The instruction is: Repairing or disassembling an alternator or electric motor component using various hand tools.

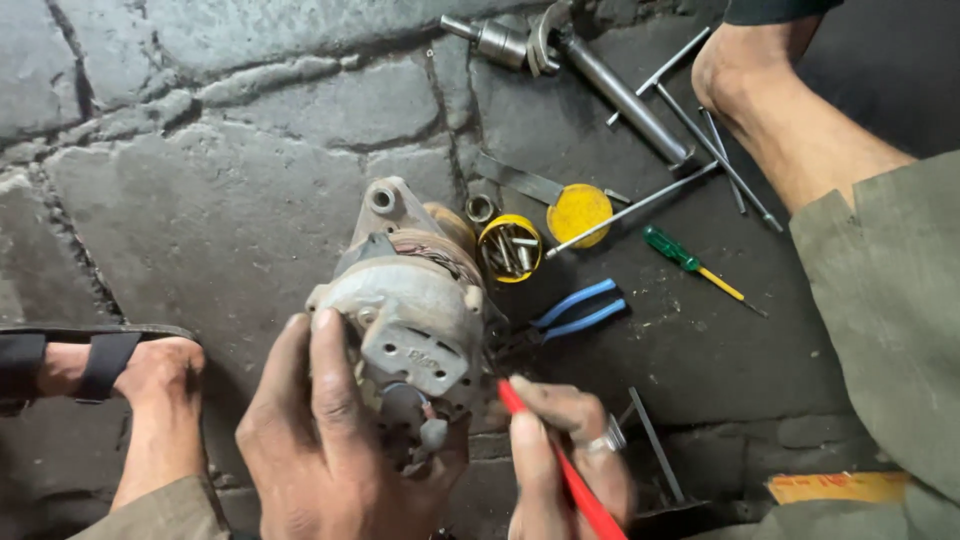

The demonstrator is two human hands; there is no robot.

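Note:
A grey metal alternator (415, 300) stands on the stone floor, its copper windings showing at the far side. My left hand (320, 440) grips its near end from the left, fingers spread over the housing. My right hand (565, 455) holds a red-handled screwdriver (565, 470) whose tip end points at the alternator's right side near the rear cover.
Blue-handled pliers (575, 310), a yellow tin (510, 248) of small parts, its yellow lid (579, 213), a green-handled screwdriver (690, 262), long metal rods (640, 205) and a socket wrench (600, 75) lie beyond. My sandalled foot (120, 370) is left, another foot (760, 90) upper right.

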